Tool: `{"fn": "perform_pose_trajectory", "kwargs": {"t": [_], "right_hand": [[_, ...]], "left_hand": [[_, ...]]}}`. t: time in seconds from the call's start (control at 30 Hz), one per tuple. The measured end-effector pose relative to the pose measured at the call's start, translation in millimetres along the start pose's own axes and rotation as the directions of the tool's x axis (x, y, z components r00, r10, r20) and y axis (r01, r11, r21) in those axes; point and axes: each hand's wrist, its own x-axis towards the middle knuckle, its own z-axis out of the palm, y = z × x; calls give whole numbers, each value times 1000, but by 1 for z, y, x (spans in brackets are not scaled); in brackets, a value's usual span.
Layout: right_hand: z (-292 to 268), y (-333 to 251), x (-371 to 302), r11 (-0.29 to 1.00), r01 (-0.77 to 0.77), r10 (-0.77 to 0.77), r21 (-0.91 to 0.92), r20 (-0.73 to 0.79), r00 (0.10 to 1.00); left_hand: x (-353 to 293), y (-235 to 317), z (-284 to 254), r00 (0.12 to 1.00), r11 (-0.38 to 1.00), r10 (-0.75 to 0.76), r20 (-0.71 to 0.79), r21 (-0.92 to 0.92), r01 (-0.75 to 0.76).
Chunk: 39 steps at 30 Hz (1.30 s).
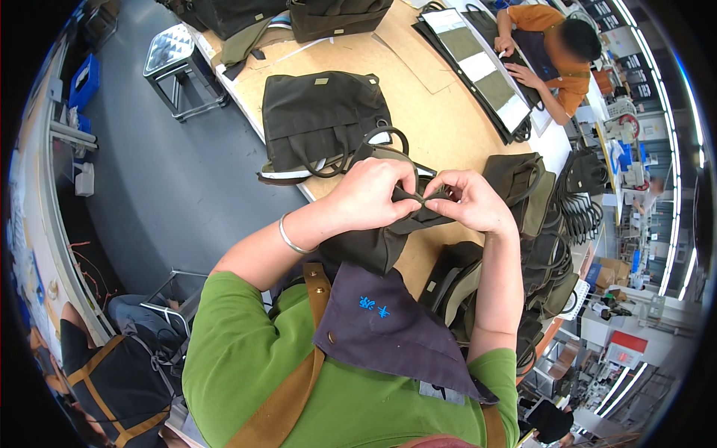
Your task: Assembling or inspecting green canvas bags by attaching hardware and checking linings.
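Observation:
Both my hands meet over a dark olive fabric bag (366, 250) at the near edge of the table. My left hand (377, 190) pinches the bag's edge between thumb and fingers. Close beside it, my right hand (474, 200) pinches the same edge, the fingertips of both hands almost touching. Part of the bag is hidden under my hands and behind the dark apron. A dark loop handle (388, 133) rises just beyond my left hand. Past it a similar dark bag (321, 119) lies flat on the table.
The light wooden table (418, 82) carries more dark bags (340, 16) at its far end and a stack of bags (515, 179) on the right. Across it, a person in orange (556, 56) works beside flat panels (474, 67). A stool (179, 63) stands left.

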Motion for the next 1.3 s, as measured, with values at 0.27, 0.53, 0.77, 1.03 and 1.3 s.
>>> {"fn": "perform_pose_trajectory", "kwargs": {"t": [0.27,0.53,0.77,1.03,1.3], "right_hand": [[-1,0,2,998,-14,15,-68,5,1000],[-1,-5,3,998,-16,18,-68,19,1000],[-2,-11,1,993,-9,14,-121,38,999],[-2,3,6,995,-16,17,-102,10,1000],[0,-13,7,983,-42,47,-181,20,999]], "left_hand": [[-3,-11,5,981,981,191,-22,-10,-192],[-3,-11,3,978,978,207,-25,-16,-208],[-3,-11,1,982,982,187,3,18,-187],[-3,-5,-7,985,982,172,2,73,-172],[-1,-9,-5,950,947,300,81,92,-307]]}}
